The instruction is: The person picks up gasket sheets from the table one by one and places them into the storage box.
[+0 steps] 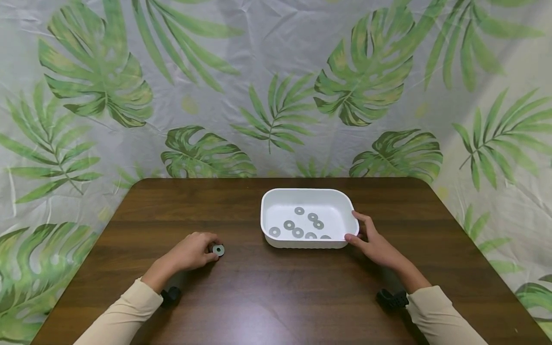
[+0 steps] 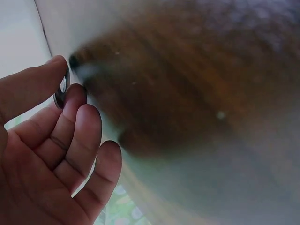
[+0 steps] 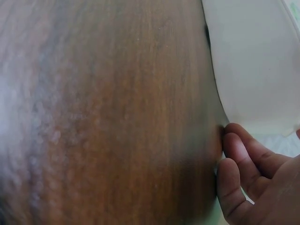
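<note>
Head view: left hand (image 1: pixel 191 251) pinches a flat grey metal washer (image 1: pixel 218 249) near the table's front-left; right hand (image 1: pixel 374 243), fingers relaxed, steadies the white plastic tray (image 1: pixel 340 203). A loose pinch could drop the washer.

table (image 1: pixel 276 297): dark brown wood grain | tray (image 1: pixel 276 196): white | washers (image 1: pixel 297 232): grey | backdrop (image 1: pixel 276 72): green leaf print

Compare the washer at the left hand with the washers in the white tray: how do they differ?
The washer at the left hand is outside the white tray, over the wooden table; the tray washers lie inside it. It is pinched between fingertips; those lie loose and untouched. It is single; they are several. All look like grey metal rings.
</note>
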Available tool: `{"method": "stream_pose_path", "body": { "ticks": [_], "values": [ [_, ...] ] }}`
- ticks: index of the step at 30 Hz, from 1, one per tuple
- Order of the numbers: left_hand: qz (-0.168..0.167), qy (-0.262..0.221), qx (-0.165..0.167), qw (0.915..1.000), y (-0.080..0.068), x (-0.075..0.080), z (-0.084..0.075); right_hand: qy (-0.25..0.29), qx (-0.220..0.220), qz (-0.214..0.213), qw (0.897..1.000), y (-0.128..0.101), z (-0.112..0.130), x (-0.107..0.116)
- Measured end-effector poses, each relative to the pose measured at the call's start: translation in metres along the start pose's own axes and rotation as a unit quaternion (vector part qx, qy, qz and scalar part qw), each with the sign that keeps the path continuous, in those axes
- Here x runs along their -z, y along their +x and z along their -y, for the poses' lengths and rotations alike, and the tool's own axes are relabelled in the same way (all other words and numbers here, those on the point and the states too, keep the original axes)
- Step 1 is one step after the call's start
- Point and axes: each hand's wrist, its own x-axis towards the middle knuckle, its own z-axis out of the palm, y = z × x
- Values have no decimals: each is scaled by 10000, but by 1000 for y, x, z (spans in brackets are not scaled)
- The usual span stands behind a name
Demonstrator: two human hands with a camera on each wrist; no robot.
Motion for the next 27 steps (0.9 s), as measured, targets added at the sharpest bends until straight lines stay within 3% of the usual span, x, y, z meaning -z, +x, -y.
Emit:
{"method": "stream_pose_path", "body": {
  "ticks": [7, 14, 20, 23, 27],
  "values": [
    [-170, -151, -149, 9996, 1, 21, -8, 4, 59, 32, 10000, 2, 2, 1],
    [-845, -572, -518, 9934, 5, 63, -34, -1, 75, 23, 10000, 3, 3, -1],
    [-1355, -703, -898, 9842, 6, 88, -56, 13, 54, 40, 10000, 4, 2, -3],
    [-1386, -774, -1050, 9817, 13, 97, -68, 49, 5, 44, 10000, 3, 1, -1],
    [-1265, -728, -1175, 9823, 33, 109, -85, 73, -16, 24, 10000, 2, -2, 0]
  ]
}}
